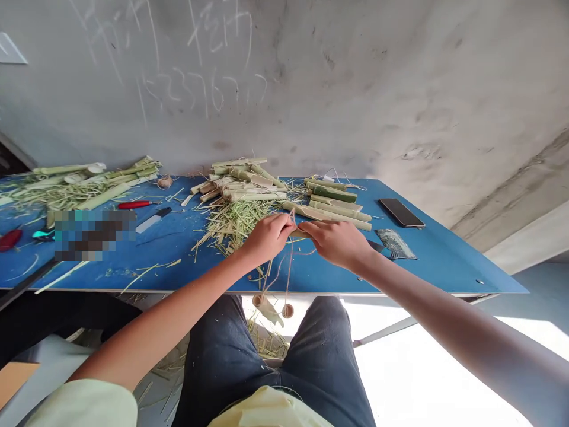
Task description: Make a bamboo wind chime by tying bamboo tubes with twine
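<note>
My left hand [270, 237] is closed in a pinch on thin brown twine [291, 261], and a small loop of it stands up above the fingertips. Close beside it, my right hand [340, 240] is closed on a short bamboo piece [299, 233], mostly hidden by the fingers. Strands of the twine hang down past the table edge. Near their lower ends are a cut bamboo tube [269, 311] and a small bamboo ring [288, 311]. Just beyond my hands, several split bamboo lengths [340, 212] lie side by side.
Bamboo pieces [244, 178] and shavings [237, 222] are heaped on the blue table [448, 267]. A phone [401, 213], a grey patterned packet [395, 243], a red-handled tool [136, 204] and a knife [153, 220] lie about. More bamboo [106, 193] is at left, near a blurred patch.
</note>
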Tool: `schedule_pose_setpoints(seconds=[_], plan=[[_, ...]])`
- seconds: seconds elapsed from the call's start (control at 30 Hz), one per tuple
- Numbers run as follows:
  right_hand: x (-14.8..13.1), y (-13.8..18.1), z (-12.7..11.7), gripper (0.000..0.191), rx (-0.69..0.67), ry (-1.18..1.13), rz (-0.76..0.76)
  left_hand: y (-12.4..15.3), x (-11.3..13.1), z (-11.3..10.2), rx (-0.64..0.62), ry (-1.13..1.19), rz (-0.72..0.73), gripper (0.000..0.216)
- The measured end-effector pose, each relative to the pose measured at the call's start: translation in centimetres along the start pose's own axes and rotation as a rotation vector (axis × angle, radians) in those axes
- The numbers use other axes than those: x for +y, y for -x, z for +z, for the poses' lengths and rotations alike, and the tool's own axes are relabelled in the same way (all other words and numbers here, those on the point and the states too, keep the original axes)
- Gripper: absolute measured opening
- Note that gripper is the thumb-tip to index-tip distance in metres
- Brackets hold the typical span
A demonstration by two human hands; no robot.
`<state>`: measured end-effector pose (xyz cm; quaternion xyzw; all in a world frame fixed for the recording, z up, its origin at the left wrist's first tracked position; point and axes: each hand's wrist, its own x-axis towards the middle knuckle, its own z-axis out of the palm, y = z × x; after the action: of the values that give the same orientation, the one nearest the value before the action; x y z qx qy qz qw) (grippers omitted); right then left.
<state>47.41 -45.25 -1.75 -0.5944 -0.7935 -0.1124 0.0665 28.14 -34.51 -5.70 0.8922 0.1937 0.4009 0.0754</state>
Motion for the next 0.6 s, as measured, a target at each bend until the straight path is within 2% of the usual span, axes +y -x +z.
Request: schedule_pose_setpoints(seconds=[0.13, 0.23, 0.33, 0.43, 0.53, 0.6], plan=[[-0.6, 0.4, 4.1, 0.035, -0.052, -0.111, 0.021, 2.2, -1.7, 2.2, -0.093, 0.024, 0.013, 0.017], [-0.4, 0.4, 6.0, 0.024, -0.053, -0.234, 0.000, 3.5, -2.3, 3.2, -0.134, 0.026, 0.021, 0.017], [0.3, 0.3, 6.8, 0.024, -0.038, -0.414, -0.050, 4.4, -2.5, 3.7, -0.151, 0.031, 0.035, 0.017], [0.7, 0.3, 7.2, 0.017, 0.000, -0.577, -0.042, 5.1, -2.5, 4.0, -0.161, 0.047, 0.041, 0.016], [0.6, 0.4, 7.5, 0.022, 0.021, -0.671, 0.000, 5.3, -2.7, 4.1, -0.165, 0.068, 0.030, 0.015], [0.6, 0.6, 7.2, 0.032, 0.029, -0.736, 0.049, 5.2, -2.8, 4.0, -0.161, 0.082, 0.016, 0.013]])
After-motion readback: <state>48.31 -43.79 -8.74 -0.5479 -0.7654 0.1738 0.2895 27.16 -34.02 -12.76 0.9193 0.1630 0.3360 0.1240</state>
